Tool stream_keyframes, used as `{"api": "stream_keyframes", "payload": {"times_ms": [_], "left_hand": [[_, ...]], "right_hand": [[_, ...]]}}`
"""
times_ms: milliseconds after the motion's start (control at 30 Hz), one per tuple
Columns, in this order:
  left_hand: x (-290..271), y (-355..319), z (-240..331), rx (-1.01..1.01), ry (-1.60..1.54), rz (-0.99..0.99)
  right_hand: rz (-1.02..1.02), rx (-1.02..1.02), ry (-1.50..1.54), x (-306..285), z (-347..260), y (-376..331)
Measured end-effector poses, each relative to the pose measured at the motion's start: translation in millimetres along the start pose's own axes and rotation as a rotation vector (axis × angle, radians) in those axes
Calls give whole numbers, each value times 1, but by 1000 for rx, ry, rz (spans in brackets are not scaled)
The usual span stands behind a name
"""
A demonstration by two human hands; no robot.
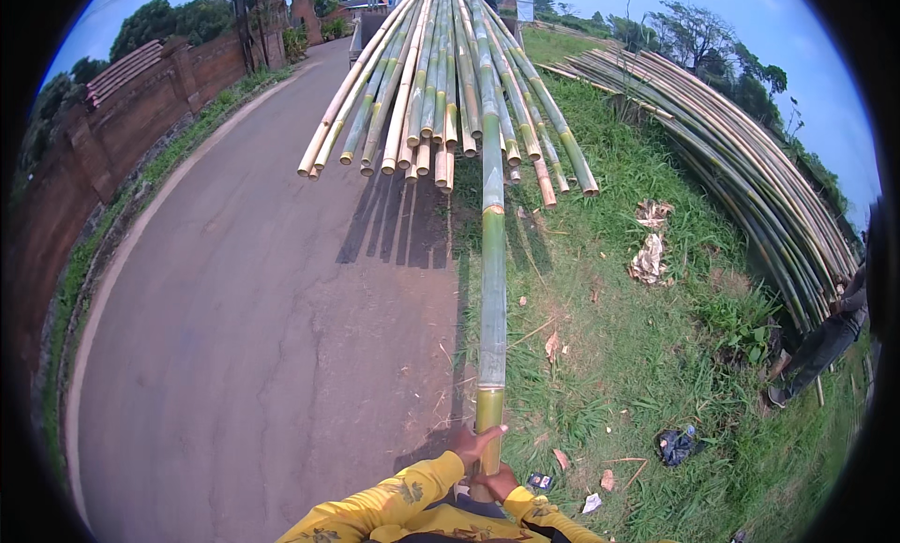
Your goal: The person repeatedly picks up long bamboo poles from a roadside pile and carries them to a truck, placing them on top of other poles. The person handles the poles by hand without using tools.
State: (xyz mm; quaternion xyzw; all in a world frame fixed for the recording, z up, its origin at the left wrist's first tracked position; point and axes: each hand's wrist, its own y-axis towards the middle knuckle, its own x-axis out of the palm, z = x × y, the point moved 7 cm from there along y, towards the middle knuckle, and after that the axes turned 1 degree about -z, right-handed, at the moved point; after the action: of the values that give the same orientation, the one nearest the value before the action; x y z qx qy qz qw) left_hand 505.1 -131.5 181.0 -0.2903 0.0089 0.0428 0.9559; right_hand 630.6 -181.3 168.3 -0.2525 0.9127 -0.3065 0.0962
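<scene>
A long green bamboo pole [492,299] runs from my body straight ahead into a bundle of bamboo poles [441,83]. Near its close end, my left hand [473,445] is wrapped round the pole, with the thumb across the top. My right hand [501,484] grips it slightly closer to me, from the right side. The pole sticks out well past the cut ends of the bundle. That bundle rests on a vehicle [367,32] mostly hidden behind it, its poles fanning out over the road edge and grass.
A paved road [216,337] lies left, bordered by a brick wall [103,158]. On the grass [609,374] at right are a black plastic bag [679,444] and dry litter [649,260]. Another large bamboo stack [750,187] leans far right, where a person [825,341] stands beside it.
</scene>
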Motion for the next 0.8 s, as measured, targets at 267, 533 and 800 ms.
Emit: {"api": "stream_keyframes", "payload": {"times_ms": [267,533,800], "left_hand": [[68,-1,-12,-254,-70,-334],[86,-15,34,-85,-311,-191],[51,27,73,23,-452,-37]], "right_hand": [[103,64,-105,-80,9,-34],[111,-44,-252,-89,-35,-43],[134,-207,-100,-61,-116,-16]]}}
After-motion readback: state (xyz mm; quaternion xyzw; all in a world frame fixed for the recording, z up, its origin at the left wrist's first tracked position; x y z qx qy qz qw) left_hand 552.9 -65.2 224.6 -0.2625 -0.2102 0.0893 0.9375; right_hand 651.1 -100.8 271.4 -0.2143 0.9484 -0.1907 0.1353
